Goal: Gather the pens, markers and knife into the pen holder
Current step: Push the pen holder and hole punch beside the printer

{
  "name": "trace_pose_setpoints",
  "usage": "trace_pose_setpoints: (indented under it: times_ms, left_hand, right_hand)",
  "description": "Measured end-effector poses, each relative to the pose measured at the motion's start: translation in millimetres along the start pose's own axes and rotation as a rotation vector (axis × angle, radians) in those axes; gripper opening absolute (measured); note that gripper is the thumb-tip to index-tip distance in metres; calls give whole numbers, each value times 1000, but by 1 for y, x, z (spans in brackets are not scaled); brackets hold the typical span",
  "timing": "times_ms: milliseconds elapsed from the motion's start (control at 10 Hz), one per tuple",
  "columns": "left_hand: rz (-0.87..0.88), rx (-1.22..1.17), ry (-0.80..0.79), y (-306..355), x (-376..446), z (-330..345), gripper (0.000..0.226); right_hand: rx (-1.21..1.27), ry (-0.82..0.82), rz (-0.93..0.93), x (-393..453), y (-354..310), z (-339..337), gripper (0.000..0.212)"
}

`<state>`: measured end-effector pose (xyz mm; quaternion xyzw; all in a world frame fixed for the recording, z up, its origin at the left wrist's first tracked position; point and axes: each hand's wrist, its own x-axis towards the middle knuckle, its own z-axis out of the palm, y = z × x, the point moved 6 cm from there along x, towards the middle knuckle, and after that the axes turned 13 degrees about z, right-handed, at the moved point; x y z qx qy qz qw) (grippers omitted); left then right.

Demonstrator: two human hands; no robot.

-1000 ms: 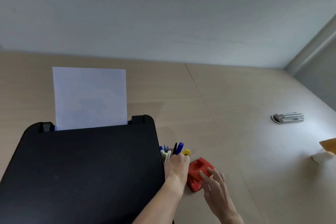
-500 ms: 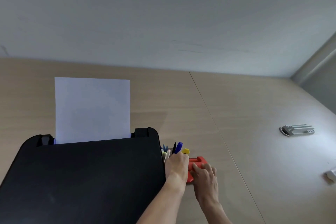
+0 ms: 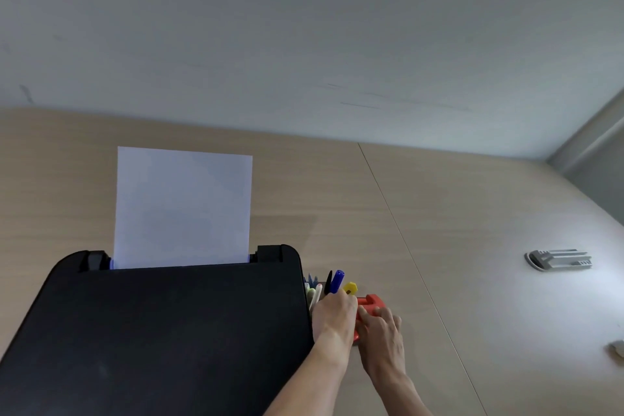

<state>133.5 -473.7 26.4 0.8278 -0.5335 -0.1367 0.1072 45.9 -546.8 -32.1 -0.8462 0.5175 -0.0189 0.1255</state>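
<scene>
Several pens and markers (image 3: 312,290) stand upright in a cluster just right of the printer. A blue marker (image 3: 337,280) and a black pen (image 3: 328,282) stick up highest, with a yellow-ended item (image 3: 350,288) beside them. My left hand (image 3: 334,317) is closed over this cluster, its fingers at the base of the blue marker. The pen holder is hidden under that hand. My right hand (image 3: 381,331) lies over a red stapler (image 3: 371,302) right next to the left hand, fingers curled on its top.
A black printer (image 3: 162,331) with a white sheet (image 3: 182,209) standing in its feeder fills the left foreground. A grey plastic object (image 3: 557,260) lies far right on the wooden table (image 3: 456,230). Another small grey item (image 3: 618,348) sits at the right edge.
My right hand slid left from beside the red stapler onto its top, close against my left hand. The left hand stayed on the pens. The view tilted upward.
</scene>
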Motion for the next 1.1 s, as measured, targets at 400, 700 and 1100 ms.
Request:
trace_pose_setpoints:
  times_ms: [400,700,1100]
  left_hand:
    - [15,129,-8,15,-19,-1,21]
    - [17,140,-33,21,-31,-10,20]
    - [102,-132,-159,76,-133,17,30]
  right_hand:
    - [-158,-258,-30,-13,6,4,84]
    - [-196,-285,-67,-15,8,3,94]
    - [-111,-237,-72,-35,0,-26,85]
